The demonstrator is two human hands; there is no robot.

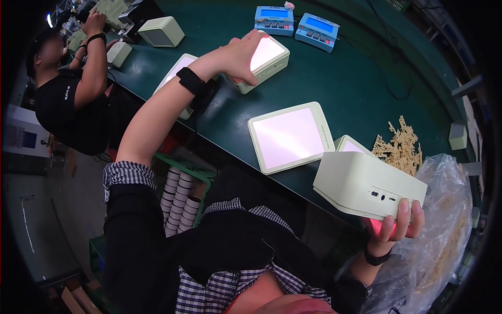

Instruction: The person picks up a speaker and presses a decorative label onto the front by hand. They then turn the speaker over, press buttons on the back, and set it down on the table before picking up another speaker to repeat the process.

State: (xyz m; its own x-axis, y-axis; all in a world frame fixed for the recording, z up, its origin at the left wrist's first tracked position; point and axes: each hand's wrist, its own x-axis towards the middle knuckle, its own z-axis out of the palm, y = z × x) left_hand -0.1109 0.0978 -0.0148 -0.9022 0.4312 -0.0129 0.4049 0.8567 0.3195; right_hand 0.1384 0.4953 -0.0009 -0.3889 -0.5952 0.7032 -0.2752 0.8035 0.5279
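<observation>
My left hand (241,56) reaches far across the table and grips a cream box with a lit white screen (276,64), thumb on the near side and fingers along the far edge. My right hand (396,224) holds up another cream box (368,183) at the table's near right edge. Its side with small port holes faces up, and red light glows onto the palm beneath it. Between the hands lies a cream box with a bright pinkish-white screen (289,138). Part of another lit box (349,145) shows behind the held one.
Two blue devices with small displays (273,21) (317,31) stand at the back. Tan small parts (401,146) lie heaped at right beside a clear plastic bag (439,209). Another lit box (178,70) sits under my left forearm. A co-worker (68,99) is at far left, near a cream box (162,32).
</observation>
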